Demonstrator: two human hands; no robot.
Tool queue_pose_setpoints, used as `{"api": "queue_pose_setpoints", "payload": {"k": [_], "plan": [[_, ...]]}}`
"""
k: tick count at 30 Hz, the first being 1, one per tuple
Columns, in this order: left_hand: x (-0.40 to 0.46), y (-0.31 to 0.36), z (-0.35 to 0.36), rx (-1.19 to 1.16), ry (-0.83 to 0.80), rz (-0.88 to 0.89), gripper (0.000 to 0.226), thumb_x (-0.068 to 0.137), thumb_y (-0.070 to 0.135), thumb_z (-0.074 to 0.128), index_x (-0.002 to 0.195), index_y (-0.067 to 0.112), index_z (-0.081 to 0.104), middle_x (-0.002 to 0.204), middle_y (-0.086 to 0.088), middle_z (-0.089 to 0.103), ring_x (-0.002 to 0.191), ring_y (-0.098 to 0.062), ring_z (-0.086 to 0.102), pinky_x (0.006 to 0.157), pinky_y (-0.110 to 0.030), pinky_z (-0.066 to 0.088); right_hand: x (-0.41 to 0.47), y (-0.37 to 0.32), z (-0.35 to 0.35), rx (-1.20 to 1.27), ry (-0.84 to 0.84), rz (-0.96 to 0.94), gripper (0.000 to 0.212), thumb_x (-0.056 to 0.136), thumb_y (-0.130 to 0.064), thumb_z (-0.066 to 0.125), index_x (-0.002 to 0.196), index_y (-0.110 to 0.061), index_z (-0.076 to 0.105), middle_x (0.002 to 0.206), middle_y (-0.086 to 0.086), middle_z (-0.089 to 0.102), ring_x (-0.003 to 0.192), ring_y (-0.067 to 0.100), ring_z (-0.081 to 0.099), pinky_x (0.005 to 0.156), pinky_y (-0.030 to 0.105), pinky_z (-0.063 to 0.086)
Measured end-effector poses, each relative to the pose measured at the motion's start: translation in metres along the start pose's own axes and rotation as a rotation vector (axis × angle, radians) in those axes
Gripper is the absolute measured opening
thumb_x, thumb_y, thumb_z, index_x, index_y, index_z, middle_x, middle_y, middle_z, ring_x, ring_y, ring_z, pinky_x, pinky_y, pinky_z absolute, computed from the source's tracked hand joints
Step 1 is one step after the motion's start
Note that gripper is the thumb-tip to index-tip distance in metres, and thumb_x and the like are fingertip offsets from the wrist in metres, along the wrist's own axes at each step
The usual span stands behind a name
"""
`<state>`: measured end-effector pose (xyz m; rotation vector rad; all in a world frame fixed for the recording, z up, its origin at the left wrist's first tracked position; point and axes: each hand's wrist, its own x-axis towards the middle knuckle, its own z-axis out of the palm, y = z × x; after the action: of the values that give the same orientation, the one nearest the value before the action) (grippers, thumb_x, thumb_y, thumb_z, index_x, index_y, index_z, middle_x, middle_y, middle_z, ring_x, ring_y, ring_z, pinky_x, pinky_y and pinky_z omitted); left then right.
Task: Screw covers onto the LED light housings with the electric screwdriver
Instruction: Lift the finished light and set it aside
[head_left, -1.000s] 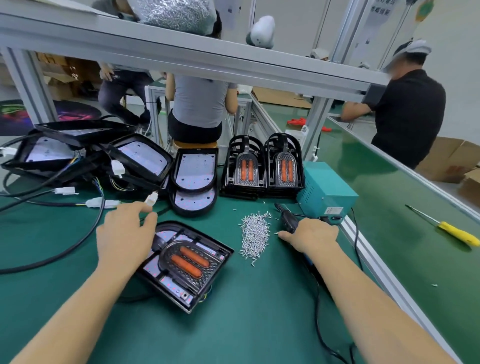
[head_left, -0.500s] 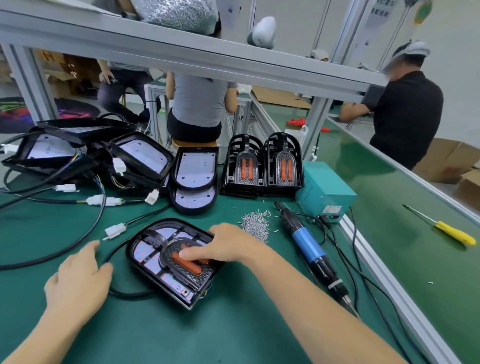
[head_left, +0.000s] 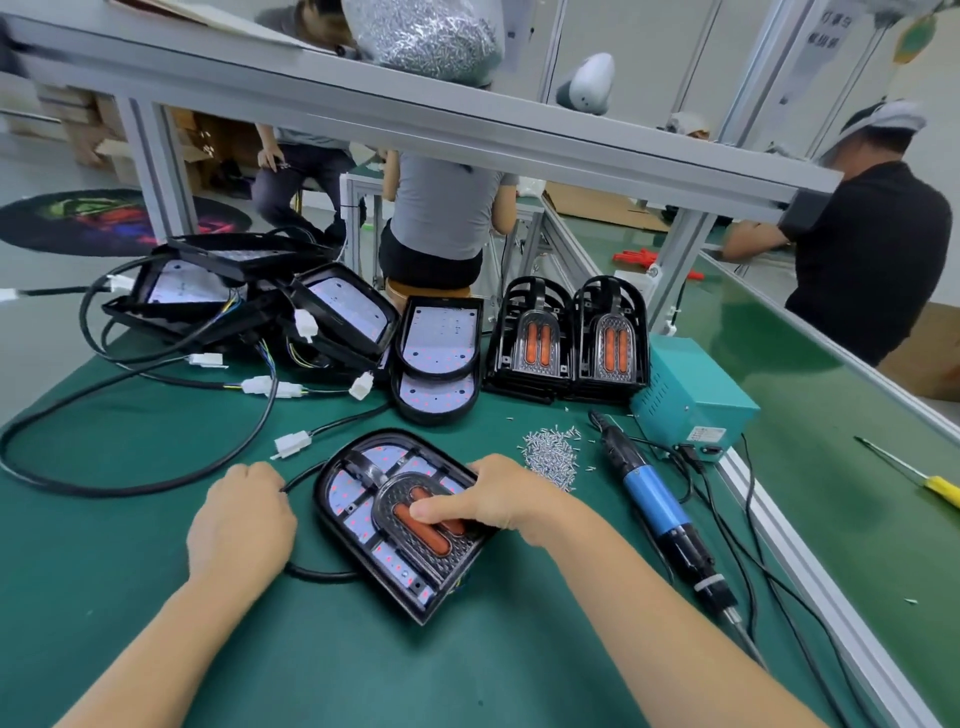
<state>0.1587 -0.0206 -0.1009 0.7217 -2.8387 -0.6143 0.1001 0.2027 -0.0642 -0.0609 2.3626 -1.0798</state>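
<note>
A black LED light housing (head_left: 340, 501) lies on the green mat in front of me, with a clear cover with orange lenses (head_left: 434, 556) set on it. My right hand (head_left: 501, 499) holds the cover: the thumb presses an orange lens and the fingers curl over the far right edge. My left hand (head_left: 241, 519) sits just left of the housing, fingers curled over its black cable (head_left: 317, 574). The blue electric screwdriver (head_left: 652, 499) lies untouched on the mat to the right. A pile of small screws (head_left: 550, 454) lies between it and the housing.
Stacked covers (head_left: 566, 338) and open housings (head_left: 436, 358) stand behind, with more housings and tangled cables (head_left: 249, 306) at the back left. A teal power box (head_left: 696, 405) sits at the mat's right edge. A yellow screwdriver (head_left: 935, 486) lies on the conveyor. People work beyond.
My right hand left the screwdriver and came onto the cover. My left hand pulled back off the housing, then moved in beside its left edge. The housing has been turned and drawn closer.
</note>
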Motion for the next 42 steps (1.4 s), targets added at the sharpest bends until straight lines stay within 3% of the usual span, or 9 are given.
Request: {"api": "queue_pose_setpoints", "payload": {"k": [6,12,16,19,23,27,31,36,42], "plan": [[-0.002,0.009,0.0,-1.122,-0.121,-0.158,0.029,0.093,-0.004,0.039,0.113,0.009,0.055,0.076,-0.006,0.06,0.061,-0.019,0.05,0.058,-0.029,0.039,-0.012,0.015,0.001,0.277,-0.034,-0.126,0.032,0.067,-0.028,0.09,0.089,-0.016,0.07,0.072,-0.009,0.073,0.061,0.004,0.065,0.06,0.014,0.049],[-0.015,0.022,-0.006,-1.689,-0.334,-0.14,0.025,0.093,0.031,0.049,0.116,0.027,0.059,0.107,0.0,0.071,0.084,-0.013,0.067,0.08,-0.035,0.049,-0.023,0.022,0.005,0.535,0.124,-0.181,0.039,0.069,-0.019,0.09,0.101,-0.012,0.068,0.087,-0.004,0.076,0.072,0.007,0.069,0.066,0.018,0.051],[-0.03,0.038,-0.004,-1.707,-0.471,0.11,0.05,0.081,0.024,0.058,0.13,0.027,0.053,0.118,0.0,0.068,0.096,-0.015,0.067,0.083,-0.04,0.053,-0.031,0.009,0.022,0.566,0.296,-0.266,0.043,0.062,-0.029,0.089,0.095,-0.013,0.068,0.081,-0.004,0.075,0.067,0.009,0.066,0.067,0.025,0.053],[-0.035,0.047,-0.002,-1.704,-0.409,0.06,0.048,0.072,0.01,0.065,0.12,0.009,0.059,0.109,-0.012,0.071,0.093,-0.024,0.069,0.075,-0.037,0.059,-0.04,0.0,0.035,0.449,0.398,-0.346,0.045,0.062,-0.035,0.089,0.095,-0.019,0.063,0.087,-0.005,0.074,0.077,0.009,0.069,0.075,0.027,0.056],[-0.024,0.039,-0.002,-1.698,-0.416,-0.056,0.036,0.069,0.011,0.065,0.105,0.006,0.068,0.098,-0.017,0.072,0.08,-0.026,0.071,0.068,-0.038,0.06,-0.05,-0.004,0.041,0.359,0.245,-0.488,0.033,0.077,-0.038,0.078,0.1,-0.025,0.058,0.088,-0.016,0.068,0.076,-0.001,0.061,0.071,0.011,0.045],[-0.008,0.026,-0.01,-1.767,-0.503,-0.019,0.026,0.072,0.012,0.058,0.091,0.012,0.075,0.088,-0.011,0.073,0.072,-0.021,0.071,0.066,-0.035,0.06,-0.047,-0.015,0.026,0.46,0.261,-0.568,0.048,0.076,-0.067,0.05,0.102,-0.028,0.061,0.091,-0.016,0.063,0.089,0.009,0.058,0.086,0.022,0.047],[-0.003,0.029,-0.015,-1.728,-0.564,0.012,0.022,0.072,0.009,0.058,0.082,0.011,0.077,0.077,-0.011,0.073,0.062,-0.02,0.07,0.058,-0.033,0.058,-0.038,-0.029,0.0,0.651,0.208,-0.442,0.047,0.082,-0.07,0.055,0.111,-0.034,0.058,0.119,-0.011,0.064,0.115,0.012,0.058,0.105,0.036,0.043],[-0.006,0.049,-0.015,-1.659,-0.587,-0.06,0.028,0.071,0.012,0.065,0.097,0.003,0.069,0.087,-0.02,0.072,0.066,-0.029,0.07,0.056,-0.039,0.057,-0.035,-0.019,0.013,0.708,-0.144,-0.43,0.054,0.081,-0.031,0.071,0.131,-0.023,0.053,0.132,0.008,0.063,0.116,0.023,0.062,0.1,0.043,0.051],[-0.01,0.07,-0.018,-1.599,-0.613,-0.042,0.035,0.07,0.013,0.069,0.103,0.0,0.066,0.091,-0.023,0.072,0.067,-0.03,0.071,0.055,-0.038,0.057,-0.041,0.002,0.013,0.856,0.012,-0.486,0.056,0.085,-0.003,0.068,0.135,-0.02,0.05,0.116,0.01,0.07,0.098,0.024,0.066,0.089,0.042,0.055]]}}
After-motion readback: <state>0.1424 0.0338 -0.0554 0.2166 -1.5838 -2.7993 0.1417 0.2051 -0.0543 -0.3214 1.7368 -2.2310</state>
